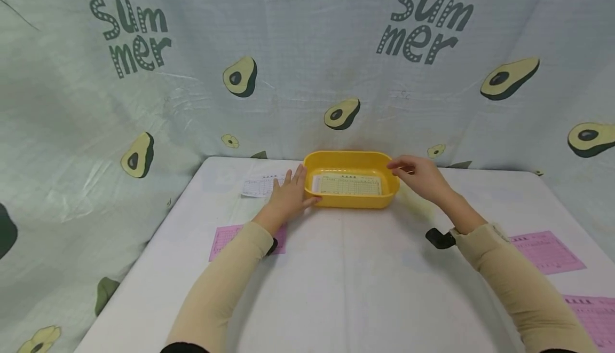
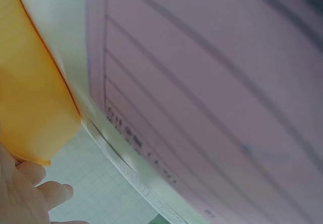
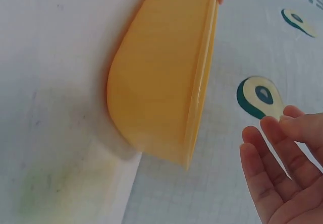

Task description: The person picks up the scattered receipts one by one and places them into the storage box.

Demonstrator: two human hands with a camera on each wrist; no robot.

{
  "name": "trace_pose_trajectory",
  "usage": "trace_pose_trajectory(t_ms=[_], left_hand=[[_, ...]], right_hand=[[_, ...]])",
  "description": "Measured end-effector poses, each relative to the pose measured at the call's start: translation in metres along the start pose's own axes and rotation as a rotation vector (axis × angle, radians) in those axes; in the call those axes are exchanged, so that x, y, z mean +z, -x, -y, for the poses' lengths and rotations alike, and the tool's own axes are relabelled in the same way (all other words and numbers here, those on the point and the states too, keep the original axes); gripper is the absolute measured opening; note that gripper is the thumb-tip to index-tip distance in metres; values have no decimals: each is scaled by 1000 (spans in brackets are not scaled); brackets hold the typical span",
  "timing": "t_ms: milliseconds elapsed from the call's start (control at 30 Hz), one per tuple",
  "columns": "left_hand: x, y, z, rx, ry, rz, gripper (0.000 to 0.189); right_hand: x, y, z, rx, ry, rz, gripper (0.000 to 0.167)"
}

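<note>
A yellow plastic basin (image 1: 352,201) stands at the back of the table. Inside it lies a pale yellow printed form (image 1: 351,185), with a white paper edge showing at its left end. My left hand (image 1: 287,199) rests against the basin's left side, fingers spread and straight, the thumb along the front wall. At the right rim hovers my right hand (image 1: 423,178); in the right wrist view its fingers (image 3: 275,173) are loosely bent, hold nothing and stand apart from the basin wall (image 3: 156,77).
A white printed form (image 1: 257,186) lies left of the basin. One pink form (image 1: 223,238) is partly under the left forearm. Two more pink forms, one farther back (image 1: 548,251) and one nearer (image 1: 596,318), lie at the right. Behind the table hangs an avocado-print curtain (image 1: 288,32).
</note>
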State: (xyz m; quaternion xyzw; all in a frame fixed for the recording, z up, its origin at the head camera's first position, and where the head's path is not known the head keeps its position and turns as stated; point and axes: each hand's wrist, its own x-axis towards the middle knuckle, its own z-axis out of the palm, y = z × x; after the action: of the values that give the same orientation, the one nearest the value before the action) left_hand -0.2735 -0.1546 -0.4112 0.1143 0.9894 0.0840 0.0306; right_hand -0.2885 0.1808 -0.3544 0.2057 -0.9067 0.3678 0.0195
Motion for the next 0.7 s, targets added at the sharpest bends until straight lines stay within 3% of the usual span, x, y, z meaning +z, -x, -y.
trace_pose_trajectory(t_ms=[700], left_hand=[[-2, 0, -5, -10, -27, 6, 100]], right_hand=[[-53, 53, -27, 9, 121, -182, 23]])
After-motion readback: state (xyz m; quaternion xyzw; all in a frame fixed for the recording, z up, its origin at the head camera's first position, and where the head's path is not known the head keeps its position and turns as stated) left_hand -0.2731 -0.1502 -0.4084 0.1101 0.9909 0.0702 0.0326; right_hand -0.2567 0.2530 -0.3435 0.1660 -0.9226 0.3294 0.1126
